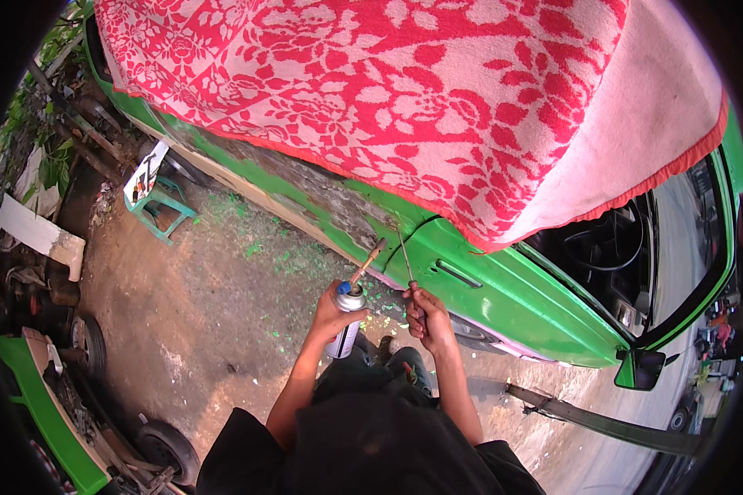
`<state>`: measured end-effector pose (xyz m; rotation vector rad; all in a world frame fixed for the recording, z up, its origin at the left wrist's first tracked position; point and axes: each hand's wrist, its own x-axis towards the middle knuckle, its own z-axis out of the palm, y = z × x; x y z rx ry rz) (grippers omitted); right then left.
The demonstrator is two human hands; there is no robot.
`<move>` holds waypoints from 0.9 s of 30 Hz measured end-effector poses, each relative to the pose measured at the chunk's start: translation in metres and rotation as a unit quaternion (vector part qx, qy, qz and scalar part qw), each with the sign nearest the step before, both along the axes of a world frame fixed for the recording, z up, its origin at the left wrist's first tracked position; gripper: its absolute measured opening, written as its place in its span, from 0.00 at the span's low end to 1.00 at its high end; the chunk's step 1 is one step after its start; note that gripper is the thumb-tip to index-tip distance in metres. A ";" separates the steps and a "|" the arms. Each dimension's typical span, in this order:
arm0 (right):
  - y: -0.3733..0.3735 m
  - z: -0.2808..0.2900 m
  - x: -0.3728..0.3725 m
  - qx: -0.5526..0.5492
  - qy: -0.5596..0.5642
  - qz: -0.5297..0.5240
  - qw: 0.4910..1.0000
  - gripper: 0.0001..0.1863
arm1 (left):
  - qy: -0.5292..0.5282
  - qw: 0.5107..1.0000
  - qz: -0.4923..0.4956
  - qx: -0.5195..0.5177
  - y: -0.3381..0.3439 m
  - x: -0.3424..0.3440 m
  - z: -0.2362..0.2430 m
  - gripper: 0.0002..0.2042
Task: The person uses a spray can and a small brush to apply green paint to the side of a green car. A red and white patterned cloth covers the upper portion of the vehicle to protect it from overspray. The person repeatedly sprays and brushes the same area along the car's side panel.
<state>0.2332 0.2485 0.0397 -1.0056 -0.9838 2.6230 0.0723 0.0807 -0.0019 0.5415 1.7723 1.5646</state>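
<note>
Gas torch (352, 304), a silver-topped can with a blue knob and a brass-coloured nozzle (370, 260), is held upright at the middle of the view, just in front of the body. It is gripped by the left hand (330, 318), whose fingers are wrapped around the can's upper part; the nozzle is pointed forward and a little to the right, toward the car's side. By the right hand (429, 320), beside it, a screwdriver (407, 261) is held, its handle pinched between thumb and curled fingers. Its thin shaft is aimed forward at the green car (504, 285); whether the panel is touched by the tip cannot be told. Green flakes (256, 247) are scattered over the concrete ground (198, 305). To the right, a door handle (458, 274) is set in the green panel and a side mirror (640, 369) is mounted farther along. A worn grey-brown patch (338, 198) is exposed ahead of the hands. Beyond it, much of the car is covered by a red and pink floral blanket (371, 107). Farther off to the left, a green stool (167, 206) is placed near the car.
</note>
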 end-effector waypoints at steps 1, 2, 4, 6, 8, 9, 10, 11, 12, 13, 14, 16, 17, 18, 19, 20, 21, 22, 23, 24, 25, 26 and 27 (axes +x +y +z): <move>0.000 -0.001 0.000 0.001 0.000 -0.003 1.000 0.12 | -0.008 1.000 0.001 0.005 0.000 -0.001 0.001 0.25; 0.000 -0.001 0.001 -0.021 0.005 -0.006 1.000 0.12 | -0.016 1.000 0.003 0.009 -0.001 -0.001 0.002 0.25; 0.003 0.000 0.002 -0.061 0.018 -0.009 0.998 0.12 | -0.027 1.000 0.004 0.003 0.002 0.002 0.012 0.25; 0.005 -0.003 0.000 -0.073 0.012 -0.017 0.997 0.11 | -0.004 1.000 0.003 0.001 0.004 0.002 0.014 0.25; 0.005 -0.005 -0.003 -0.082 0.019 -0.020 0.996 0.11 | 0.053 0.999 -0.004 0.004 0.002 0.003 0.004 0.26; 0.003 -0.008 -0.002 -0.087 0.024 -0.020 0.996 0.11 | 0.036 0.999 0.008 0.001 0.001 0.007 0.004 0.25; 0.001 -0.010 -0.002 -0.092 0.028 -0.020 0.995 0.12 | 0.012 1.000 0.016 0.005 0.002 0.009 0.004 0.24; 0.000 -0.013 -0.004 -0.098 0.033 -0.024 0.994 0.12 | -0.011 1.000 0.024 0.009 0.002 0.010 0.004 0.24; 0.000 -0.014 -0.004 -0.099 0.033 -0.028 0.994 0.12 | -0.034 0.999 0.034 0.014 0.003 0.011 0.005 0.24; -0.001 -0.014 -0.004 -0.100 0.034 -0.031 0.994 0.12 | -0.032 0.998 0.040 0.022 0.003 0.012 0.005 0.23; -0.002 -0.015 -0.004 -0.100 0.034 -0.034 0.994 0.12 | -0.029 0.998 0.046 0.030 0.002 0.012 0.005 0.23; -0.002 -0.020 -0.003 -0.081 0.023 -0.034 0.996 0.12 | -0.016 0.998 0.058 0.033 -0.004 0.015 0.002 0.23; -0.002 -0.023 -0.003 -0.072 0.018 -0.034 0.997 0.12 | -0.003 0.998 0.064 0.028 -0.009 0.014 0.000 0.23; -0.002 -0.025 -0.003 -0.063 0.022 -0.028 0.997 0.12 | 0.012 0.997 0.070 0.023 -0.014 0.012 -0.001 0.23; -0.001 -0.027 -0.003 -0.054 0.026 -0.023 0.998 0.12 | -0.004 0.997 0.072 0.020 -0.021 0.012 -0.002 0.24; 0.000 -0.030 -0.004 -0.045 0.030 -0.018 0.998 0.12 | 0.010 0.997 0.081 0.010 -0.025 0.010 -0.004 0.24; 0.000 -0.034 -0.003 -0.042 0.032 -0.015 0.998 0.12 | 0.024 0.996 0.089 -0.003 -0.029 0.010 0.000 0.23; 0.000 -0.039 -0.003 -0.038 0.035 -0.013 0.999 0.12 | 0.037 0.994 0.098 -0.015 -0.031 0.011 0.004 0.23; 0.001 -0.044 -0.003 -0.035 0.036 -0.011 0.999 0.12 | -0.004 0.992 0.128 0.011 -0.032 0.014 0.008 0.22; 0.000 -0.045 -0.002 -0.034 0.037 -0.007 0.999 0.12 | -0.001 0.991 0.134 -0.003 -0.035 0.015 0.006 0.21; 0.001 -0.046 -0.003 -0.033 0.036 -0.004 0.999 0.13 | 0.003 0.990 0.139 -0.018 -0.041 0.014 0.003 0.21; 0.001 -0.047 -0.003 -0.032 0.036 -0.002 0.999 0.13 | 0.006 0.989 0.145 -0.033 -0.047 0.012 -0.001 0.20; 0.002 -0.048 -0.003 -0.023 0.033 0.007 0.999 0.13 | 0.006 0.988 0.154 -0.031 -0.050 0.012 -0.003 0.19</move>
